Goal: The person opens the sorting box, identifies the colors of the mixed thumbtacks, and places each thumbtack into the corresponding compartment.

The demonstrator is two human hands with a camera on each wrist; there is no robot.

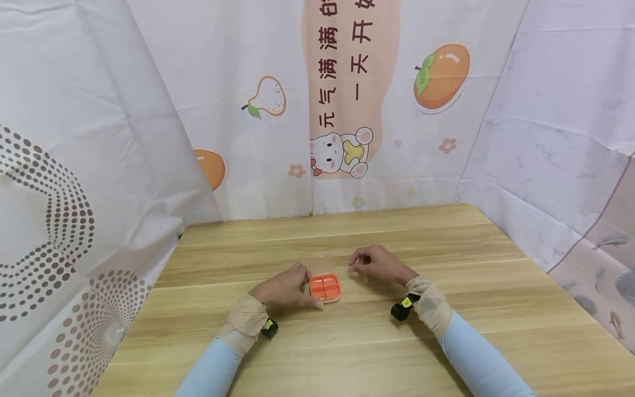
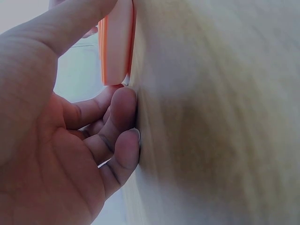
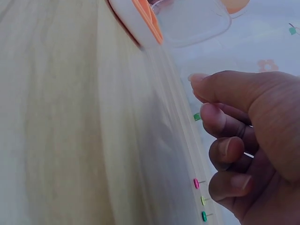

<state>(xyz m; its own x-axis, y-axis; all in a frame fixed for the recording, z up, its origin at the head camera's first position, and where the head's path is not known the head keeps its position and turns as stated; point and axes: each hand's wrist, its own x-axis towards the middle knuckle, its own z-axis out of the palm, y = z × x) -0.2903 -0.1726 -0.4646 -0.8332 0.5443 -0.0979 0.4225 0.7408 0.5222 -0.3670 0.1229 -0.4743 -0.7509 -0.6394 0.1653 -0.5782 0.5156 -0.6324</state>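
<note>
A small pill box (image 1: 324,288) with an orange divided inside and a pale outer shell lies on the wooden table. Its clear lid (image 1: 322,265) stands open on the far side. My left hand (image 1: 285,286) holds the box from the left, thumb along the near edge and fingers round the far left corner. Up close in the left wrist view, the box's side (image 2: 117,44) shows between thumb and fingers. To the right of the box, apart from it, my right hand (image 1: 379,263) hovers low over the table with loosely curled fingers and nothing visible in them.
The wooden table (image 1: 347,353) runs back to a printed curtain (image 1: 258,165) behind it. More curtains hang at the left and right. Small coloured pins (image 3: 196,183) show along the table's edge in the right wrist view.
</note>
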